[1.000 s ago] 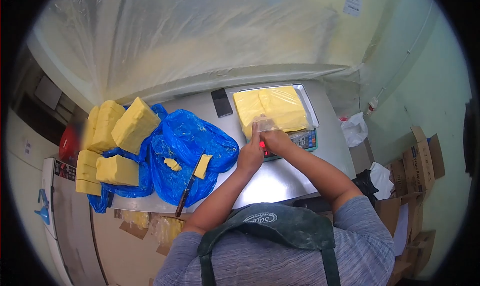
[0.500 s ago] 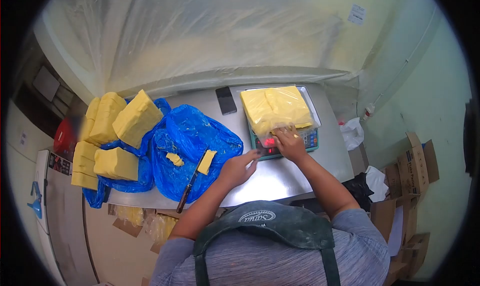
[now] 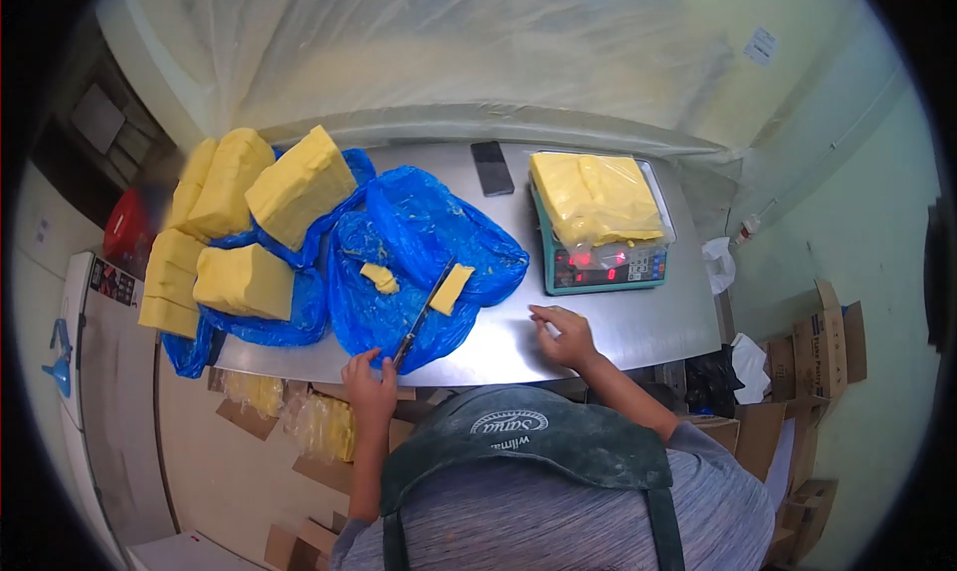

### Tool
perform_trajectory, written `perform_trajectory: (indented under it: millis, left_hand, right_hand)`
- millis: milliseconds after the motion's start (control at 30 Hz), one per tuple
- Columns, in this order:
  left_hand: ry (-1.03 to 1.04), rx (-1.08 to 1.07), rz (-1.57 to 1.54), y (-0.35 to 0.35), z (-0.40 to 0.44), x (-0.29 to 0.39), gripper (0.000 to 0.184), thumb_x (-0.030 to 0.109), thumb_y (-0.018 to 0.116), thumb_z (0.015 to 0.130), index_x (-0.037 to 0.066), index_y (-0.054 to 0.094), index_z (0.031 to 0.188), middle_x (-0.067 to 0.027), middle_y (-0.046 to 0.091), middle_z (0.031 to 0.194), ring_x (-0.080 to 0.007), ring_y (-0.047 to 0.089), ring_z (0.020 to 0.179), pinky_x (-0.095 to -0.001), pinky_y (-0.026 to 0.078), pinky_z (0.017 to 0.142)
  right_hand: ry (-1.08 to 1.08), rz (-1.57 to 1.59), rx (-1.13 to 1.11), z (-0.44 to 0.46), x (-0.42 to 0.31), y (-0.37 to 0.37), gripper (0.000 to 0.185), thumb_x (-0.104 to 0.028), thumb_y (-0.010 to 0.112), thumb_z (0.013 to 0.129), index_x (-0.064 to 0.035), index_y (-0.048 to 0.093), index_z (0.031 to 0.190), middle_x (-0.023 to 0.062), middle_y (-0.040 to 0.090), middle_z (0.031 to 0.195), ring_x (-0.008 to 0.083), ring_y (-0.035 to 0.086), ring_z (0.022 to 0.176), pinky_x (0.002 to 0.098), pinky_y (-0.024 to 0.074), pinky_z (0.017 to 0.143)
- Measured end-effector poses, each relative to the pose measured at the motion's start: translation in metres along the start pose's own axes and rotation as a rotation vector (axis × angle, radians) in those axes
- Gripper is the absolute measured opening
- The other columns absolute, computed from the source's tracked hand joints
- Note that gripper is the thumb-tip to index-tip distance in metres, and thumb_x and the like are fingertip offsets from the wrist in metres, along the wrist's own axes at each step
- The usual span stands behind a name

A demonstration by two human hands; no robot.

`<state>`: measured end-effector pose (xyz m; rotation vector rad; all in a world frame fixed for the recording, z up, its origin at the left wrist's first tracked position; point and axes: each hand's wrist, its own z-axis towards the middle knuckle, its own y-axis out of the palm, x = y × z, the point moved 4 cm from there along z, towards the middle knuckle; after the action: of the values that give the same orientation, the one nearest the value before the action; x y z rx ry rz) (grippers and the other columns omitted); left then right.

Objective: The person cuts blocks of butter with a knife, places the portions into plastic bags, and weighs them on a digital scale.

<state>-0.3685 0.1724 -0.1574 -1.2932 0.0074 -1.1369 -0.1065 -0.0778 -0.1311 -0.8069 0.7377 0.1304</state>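
Note:
My left hand (image 3: 371, 383) is at the table's front edge, right beside the handle of a knife (image 3: 407, 344); its fingers are apart, and I cannot tell if they touch the handle. The knife lies on a blue plastic bag (image 3: 364, 307) next to a small yellow slab (image 3: 453, 290) and a smaller yellow scrap (image 3: 380, 279). My right hand (image 3: 566, 338) hovers over the bare metal in front of the scale (image 3: 604, 277), fingers loosely bent and holding nothing. On the scale sits a yellow block in clear plastic (image 3: 598, 197). Red digits glow on the display.
Several large yellow blocks (image 3: 244, 282) stand on blue plastic at the left of the metal table (image 3: 638, 327). A phone (image 3: 491, 168) lies near the back edge. Cardboard boxes (image 3: 827, 347) are on the right, and clear plastic packs (image 3: 324, 426) lie below the table.
Both hands have left the scale area. My right hand let go of the wrapped block and drew back; my left hand moved left to the knife handle. The camera view shifted slightly.

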Motion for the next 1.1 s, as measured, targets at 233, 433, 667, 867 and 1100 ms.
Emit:
perform_trajectory:
  millis: [233, 433, 667, 867, 1100]
  left_hand:
    - [-0.178, -0.164, -0.274, 0.005, -0.007, -0.015, 0.029, 0.016, 0.070, 0.084, -0.001, 0.064, 0.107, -0.0180, 0.060, 0.103, -0.0377, 0.058, 0.098, -0.0441, 0.047, 0.087]
    - [-0.026, -0.244, -0.246, 0.009, -0.013, -0.017, 0.028, 0.012, 0.068, 0.085, 0.002, 0.064, 0.111, -0.0185, 0.059, 0.104, -0.0388, 0.059, 0.098, -0.0455, 0.048, 0.085]
    - [0.028, -0.282, -0.301, 0.010, -0.019, -0.025, 0.032, 0.009, 0.065, 0.087, 0.002, 0.062, 0.117, -0.0197, 0.060, 0.103, -0.0399, 0.059, 0.096, -0.0466, 0.048, 0.084]
    - [-0.007, -0.318, -0.309, 0.010, -0.020, -0.030, 0.034, 0.011, 0.065, 0.086, 0.002, 0.062, 0.119, -0.0186, 0.061, 0.104, -0.0390, 0.059, 0.097, -0.0452, 0.049, 0.085]
    - [0.056, -0.298, -0.238, 0.005, -0.013, -0.021, 0.044, 0.015, 0.068, 0.085, -0.002, 0.057, 0.124, -0.0223, 0.058, 0.113, -0.0409, 0.056, 0.107, -0.0471, 0.044, 0.094]
  right_hand:
    - [-0.047, 0.019, 0.076, 0.064, -0.044, 0.081, 0.026, -0.007, 0.065, 0.086, -0.0027, 0.068, 0.111, 0.0185, 0.068, 0.107, 0.0335, 0.066, 0.099, 0.0393, 0.0521, 0.087]
    - [-0.185, -0.002, -0.298, 0.142, -0.094, 0.184, 0.040, -0.021, 0.071, 0.086, -0.0032, 0.060, 0.120, 0.0190, 0.065, 0.106, 0.0361, 0.065, 0.103, 0.0439, 0.0529, 0.086]
    - [0.156, -0.345, -0.551, 0.167, -0.077, 0.254, 0.054, -0.033, 0.077, 0.082, -0.0034, 0.053, 0.120, 0.0231, 0.067, 0.101, 0.0410, 0.067, 0.096, 0.0479, 0.0551, 0.083]
    - [0.243, -0.099, -0.365, 0.167, -0.062, 0.241, 0.054, -0.029, 0.076, 0.083, -0.0026, 0.056, 0.126, 0.0226, 0.069, 0.099, 0.0372, 0.070, 0.092, 0.0447, 0.0558, 0.080]
    - [0.769, 0.996, -0.053, 0.158, -0.058, 0.187, 0.035, -0.026, 0.056, 0.102, -0.0056, 0.056, 0.129, 0.0103, 0.064, 0.106, 0.0212, 0.066, 0.084, 0.0347, 0.0572, 0.073]
